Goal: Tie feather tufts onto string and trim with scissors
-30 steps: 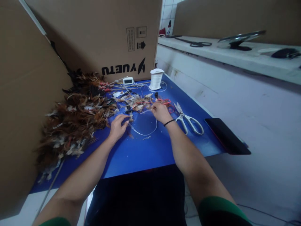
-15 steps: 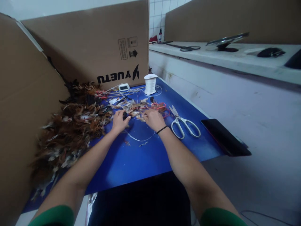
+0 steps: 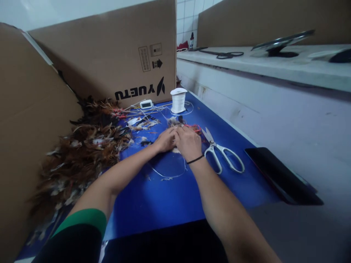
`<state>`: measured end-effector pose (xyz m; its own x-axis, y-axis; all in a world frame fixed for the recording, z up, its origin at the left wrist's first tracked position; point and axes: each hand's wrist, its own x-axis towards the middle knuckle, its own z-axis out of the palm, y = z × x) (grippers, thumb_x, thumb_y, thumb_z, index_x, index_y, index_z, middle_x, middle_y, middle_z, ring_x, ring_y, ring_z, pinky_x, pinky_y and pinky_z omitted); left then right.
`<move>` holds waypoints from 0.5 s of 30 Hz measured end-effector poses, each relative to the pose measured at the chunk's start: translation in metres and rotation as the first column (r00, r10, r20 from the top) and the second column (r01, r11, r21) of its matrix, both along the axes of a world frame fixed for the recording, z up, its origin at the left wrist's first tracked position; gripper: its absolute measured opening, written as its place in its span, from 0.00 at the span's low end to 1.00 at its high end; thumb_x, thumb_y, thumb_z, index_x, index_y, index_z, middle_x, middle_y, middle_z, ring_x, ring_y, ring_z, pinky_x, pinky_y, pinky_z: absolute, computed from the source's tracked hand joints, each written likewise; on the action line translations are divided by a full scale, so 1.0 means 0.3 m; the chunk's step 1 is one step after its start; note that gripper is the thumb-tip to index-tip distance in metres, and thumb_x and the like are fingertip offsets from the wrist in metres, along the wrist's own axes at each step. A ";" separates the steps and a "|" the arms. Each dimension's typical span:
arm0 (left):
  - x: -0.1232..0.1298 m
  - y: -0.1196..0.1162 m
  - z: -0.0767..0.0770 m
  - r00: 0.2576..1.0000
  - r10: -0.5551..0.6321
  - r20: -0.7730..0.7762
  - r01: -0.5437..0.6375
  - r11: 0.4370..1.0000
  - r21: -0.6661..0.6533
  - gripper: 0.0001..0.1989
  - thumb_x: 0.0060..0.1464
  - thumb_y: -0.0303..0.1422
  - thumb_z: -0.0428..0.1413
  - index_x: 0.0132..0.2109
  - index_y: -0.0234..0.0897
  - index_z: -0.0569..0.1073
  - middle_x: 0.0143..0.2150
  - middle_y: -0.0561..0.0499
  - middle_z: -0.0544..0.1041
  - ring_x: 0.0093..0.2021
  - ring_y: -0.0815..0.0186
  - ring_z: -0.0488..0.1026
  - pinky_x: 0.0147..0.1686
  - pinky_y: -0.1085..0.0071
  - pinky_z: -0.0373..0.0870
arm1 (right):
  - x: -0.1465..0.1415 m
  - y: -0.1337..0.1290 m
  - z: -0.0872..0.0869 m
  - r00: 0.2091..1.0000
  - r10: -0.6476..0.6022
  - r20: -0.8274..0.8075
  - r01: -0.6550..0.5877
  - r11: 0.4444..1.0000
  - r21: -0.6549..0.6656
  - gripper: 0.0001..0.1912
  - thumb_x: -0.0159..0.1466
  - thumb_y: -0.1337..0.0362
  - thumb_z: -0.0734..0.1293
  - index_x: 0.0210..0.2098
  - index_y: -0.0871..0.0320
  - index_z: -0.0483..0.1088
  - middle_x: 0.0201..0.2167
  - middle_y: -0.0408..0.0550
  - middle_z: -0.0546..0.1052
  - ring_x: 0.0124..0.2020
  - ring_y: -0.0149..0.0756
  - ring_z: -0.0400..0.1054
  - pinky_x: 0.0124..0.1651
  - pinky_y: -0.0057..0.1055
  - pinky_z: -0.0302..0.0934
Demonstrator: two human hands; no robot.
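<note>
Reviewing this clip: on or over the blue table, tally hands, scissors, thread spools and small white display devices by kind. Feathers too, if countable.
Hands: 2 (left hand, right hand)
Scissors: 1 pair
White spool: 1
White display device: 1
Total: 5
Feathers overlap too much to count, so they are left out.

Small craft workshop, looks improvised: blue-topped bench (image 3: 153,206) carrying a brown feather heap (image 3: 85,157), loose feathers (image 3: 173,121), white cord spool (image 3: 178,101), scissors (image 3: 212,143). Printed cardboard panel (image 3: 104,54) at back, white-tiled wall (image 3: 188,22) beyond. Can't tell if it's inside a home.
</note>
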<state>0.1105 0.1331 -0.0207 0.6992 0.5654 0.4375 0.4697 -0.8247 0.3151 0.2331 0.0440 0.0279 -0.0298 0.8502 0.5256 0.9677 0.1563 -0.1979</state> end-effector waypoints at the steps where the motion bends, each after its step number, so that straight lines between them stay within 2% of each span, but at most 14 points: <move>1: -0.004 -0.012 0.013 0.999 -0.048 -0.021 0.048 0.999 0.014 0.20 0.53 0.34 0.54 0.54 0.37 0.69 0.57 0.40 0.69 0.58 0.59 0.66 0.56 0.63 0.65 | 0.001 0.000 0.000 1.000 -0.007 -0.006 0.007 1.000 0.018 0.16 0.68 0.64 0.54 0.40 0.60 0.72 0.39 0.57 0.75 0.44 0.44 0.67 0.44 0.34 0.57; 3: -0.032 -0.016 0.049 0.998 0.002 -0.063 0.000 0.999 0.040 0.21 0.58 0.37 0.50 0.56 0.36 0.67 0.60 0.40 0.66 0.60 0.59 0.64 0.59 0.61 0.62 | 0.001 -0.002 -0.002 1.000 -0.017 -0.022 0.018 0.999 0.048 0.15 0.68 0.63 0.55 0.39 0.60 0.72 0.38 0.55 0.75 0.42 0.42 0.67 0.41 0.33 0.55; 5: -0.085 0.012 0.088 0.966 0.240 -0.098 -0.234 0.970 0.070 0.24 0.60 0.42 0.46 0.59 0.36 0.65 0.62 0.40 0.64 0.63 0.57 0.60 0.62 0.57 0.57 | -0.002 -0.005 -0.003 0.999 -0.022 -0.035 0.024 0.997 0.073 0.13 0.67 0.63 0.57 0.37 0.59 0.72 0.37 0.53 0.75 0.40 0.40 0.67 0.39 0.32 0.54; 6: -0.118 0.036 0.105 0.913 0.390 -0.120 -0.382 0.920 0.084 0.25 0.61 0.45 0.44 0.60 0.37 0.65 0.64 0.40 0.63 0.65 0.54 0.57 0.63 0.53 0.53 | -0.003 -0.006 -0.003 0.999 -0.025 -0.038 0.028 0.996 0.083 0.13 0.67 0.63 0.57 0.36 0.59 0.72 0.36 0.52 0.75 0.39 0.39 0.67 0.39 0.32 0.54; 7: -0.152 0.064 0.119 0.834 0.533 -0.139 -0.526 0.846 0.087 0.27 0.60 0.47 0.43 0.61 0.39 0.64 0.66 0.40 0.60 0.66 0.51 0.54 0.63 0.50 0.50 | -0.004 -0.007 -0.004 0.999 -0.029 -0.039 0.033 0.995 0.093 0.12 0.67 0.63 0.58 0.35 0.59 0.71 0.36 0.52 0.76 0.38 0.39 0.67 0.38 0.32 0.53; 9: -0.216 0.127 0.132 0.670 0.712 -0.208 -0.723 0.690 0.034 0.31 0.59 0.52 0.41 0.64 0.43 0.61 0.68 0.42 0.54 0.68 0.45 0.48 0.62 0.44 0.47 | -0.005 -0.008 -0.007 0.999 -0.035 -0.035 0.039 0.993 0.110 0.12 0.67 0.62 0.58 0.34 0.60 0.71 0.34 0.51 0.76 0.36 0.37 0.67 0.36 0.31 0.52; 10: -0.242 0.157 0.132 0.604 0.755 -0.255 -0.782 0.623 -0.009 0.33 0.57 0.54 0.41 0.65 0.45 0.59 0.69 0.42 0.52 0.68 0.43 0.46 0.62 0.42 0.47 | -0.005 -0.007 -0.009 0.999 -0.038 -0.033 0.042 0.992 0.116 0.12 0.67 0.62 0.58 0.34 0.60 0.71 0.33 0.51 0.76 0.35 0.37 0.67 0.36 0.31 0.51; 12: -0.273 0.206 0.121 0.533 0.774 -0.341 -0.834 0.549 -0.057 0.35 0.56 0.56 0.40 0.66 0.47 0.56 0.70 0.44 0.50 0.69 0.42 0.45 0.62 0.42 0.44 | -0.004 -0.004 -0.013 0.999 -0.038 -0.024 0.040 0.992 0.123 0.12 0.66 0.62 0.59 0.33 0.60 0.71 0.32 0.51 0.76 0.35 0.36 0.67 0.34 0.30 0.51; 13: -0.275 0.223 0.111 0.526 0.763 -0.376 -0.839 0.537 -0.087 0.36 0.56 0.57 0.39 0.67 0.47 0.54 0.71 0.44 0.49 0.68 0.43 0.46 0.62 0.43 0.45 | -0.003 -0.002 -0.015 0.999 -0.033 -0.015 0.035 0.991 0.126 0.12 0.66 0.63 0.59 0.32 0.60 0.71 0.32 0.51 0.76 0.35 0.36 0.67 0.34 0.30 0.51; 15: -0.256 0.238 0.089 0.554 0.718 -0.423 -0.821 0.554 -0.134 0.38 0.56 0.58 0.37 0.68 0.46 0.52 0.71 0.43 0.48 0.68 0.43 0.48 0.62 0.45 0.46 | -0.001 0.002 -0.018 1.000 -0.030 0.002 0.030 0.991 0.130 0.12 0.66 0.63 0.60 0.31 0.60 0.71 0.32 0.50 0.76 0.34 0.35 0.67 0.33 0.30 0.51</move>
<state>0.0336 0.2046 0.0061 -0.0170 0.9996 0.0206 0.9808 0.0126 0.1947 0.2329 0.0446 0.0226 -0.0077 0.7755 0.6313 0.9731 0.1512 -0.1739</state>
